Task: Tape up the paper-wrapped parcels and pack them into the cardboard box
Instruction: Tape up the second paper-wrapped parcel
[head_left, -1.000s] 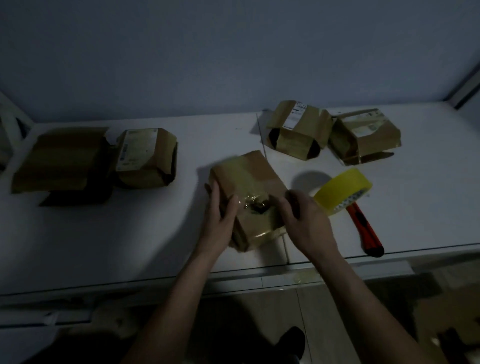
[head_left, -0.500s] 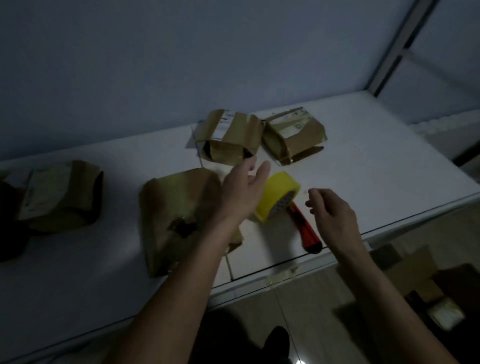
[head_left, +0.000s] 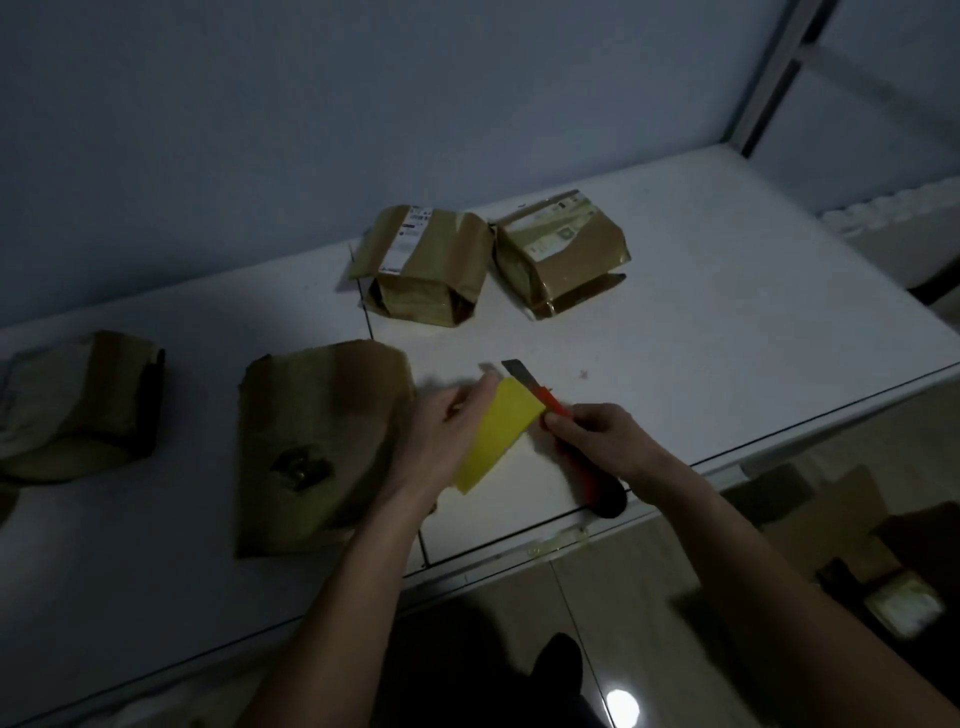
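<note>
— Hands?
— Left hand (head_left: 441, 441) grips the yellow tape (head_left: 498, 434); right hand (head_left: 602, 441) is closed round the red knife (head_left: 563, 421), blade out, touching the tape.
— Parcels?
— One (head_left: 317, 441) on the white surface (head_left: 727, 332) just left of the left hand; two at the back — one (head_left: 421, 265) beside the other (head_left: 561, 254); another (head_left: 78, 405) far left.

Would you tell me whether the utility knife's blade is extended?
Extended: the utility knife shows bare grey blade beyond its orange handle, gripped by the right hand.
</note>
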